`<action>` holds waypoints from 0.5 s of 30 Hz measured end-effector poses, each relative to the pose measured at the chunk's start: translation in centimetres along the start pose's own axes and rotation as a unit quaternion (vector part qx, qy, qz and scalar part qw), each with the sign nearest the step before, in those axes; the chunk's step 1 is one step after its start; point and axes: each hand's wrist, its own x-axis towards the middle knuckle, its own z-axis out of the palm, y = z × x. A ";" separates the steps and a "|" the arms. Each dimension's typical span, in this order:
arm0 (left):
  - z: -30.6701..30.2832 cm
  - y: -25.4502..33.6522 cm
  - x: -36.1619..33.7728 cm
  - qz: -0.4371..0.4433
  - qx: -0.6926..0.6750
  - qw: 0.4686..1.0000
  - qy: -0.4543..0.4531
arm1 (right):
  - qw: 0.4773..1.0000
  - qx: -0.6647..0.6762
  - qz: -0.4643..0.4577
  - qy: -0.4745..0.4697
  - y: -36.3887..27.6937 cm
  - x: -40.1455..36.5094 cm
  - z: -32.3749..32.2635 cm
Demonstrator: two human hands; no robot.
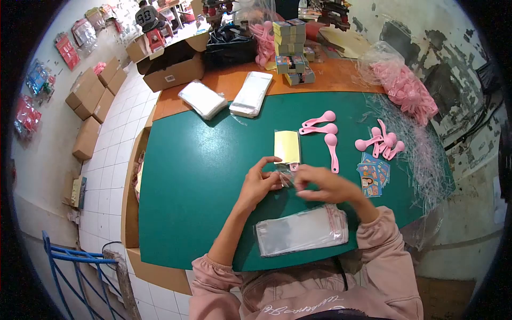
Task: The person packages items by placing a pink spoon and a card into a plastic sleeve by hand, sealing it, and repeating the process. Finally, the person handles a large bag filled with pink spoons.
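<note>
A clear plastic bag (287,178) with a pale yellow card (287,146) inside lies in front of me, and a pink spoon end (294,167) shows at the card's near edge. My left hand (258,184) grips the bag's left side, its index fingertip at the card's lower corner. Close to the bag's open end, my right hand (325,184) is curled and somewhat blurred; its fingertips are partly hidden. Nearer my body rests a stack of clear plastic bags (301,232). Beyond my right hand lie three loose pink spoons (331,152).
On the green table (186,170), a pile of pink spoons (381,141) lies beside printed cards (373,175) at right. White packets (202,100) and bundled cards (289,45) are at the back. Plastic scraps (421,165) line the right edge. A person (148,17) sits far back.
</note>
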 end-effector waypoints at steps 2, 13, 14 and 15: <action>-0.4 0.0 0.1 -0.004 -0.009 0.999 -0.031 | 0.996 0.066 0.012 -0.063 1.0 -1.9 -4.9; -0.2 0.0 0.2 -0.001 -0.058 0.997 -0.055 | 0.952 -0.264 0.034 0.152 3.8 -3.0 -5.0; -0.1 0.3 0.1 -0.001 -0.051 0.997 -0.056 | 0.956 -0.247 0.066 0.141 2.4 -1.3 -2.4; 0.0 0.5 -0.1 -0.003 -0.075 0.996 -0.051 | 0.960 -0.228 0.095 0.130 1.3 -0.2 -0.7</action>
